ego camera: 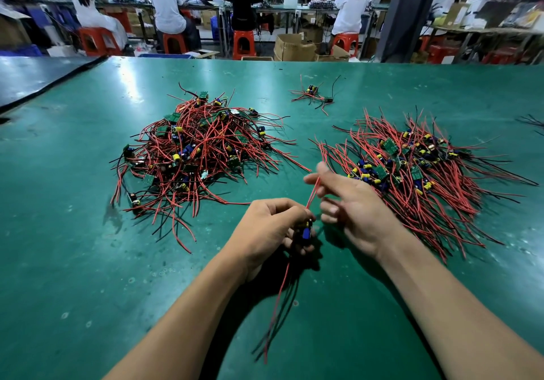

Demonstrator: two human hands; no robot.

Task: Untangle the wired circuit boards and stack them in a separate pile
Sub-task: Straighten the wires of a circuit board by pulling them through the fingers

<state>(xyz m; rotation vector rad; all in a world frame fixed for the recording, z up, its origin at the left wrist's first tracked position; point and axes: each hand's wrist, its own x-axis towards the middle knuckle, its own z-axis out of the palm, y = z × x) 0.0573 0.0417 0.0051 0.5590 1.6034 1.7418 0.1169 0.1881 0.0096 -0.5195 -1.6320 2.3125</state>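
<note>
A tangled heap of circuit boards with red and black wires lies left of centre on the green table. To the right sits a second pile whose wires fan out more evenly. My left hand grips one small circuit board with a blue part; its red and black wires hang down toward me. One red wire runs up from that board to my right hand, which pinches it between thumb and fingers just in front of the right pile.
A small cluster of two or three wired boards lies apart at the far middle. More black wires poke in at the right edge. Beyond the table's far edge, people sit on red stools among cardboard boxes.
</note>
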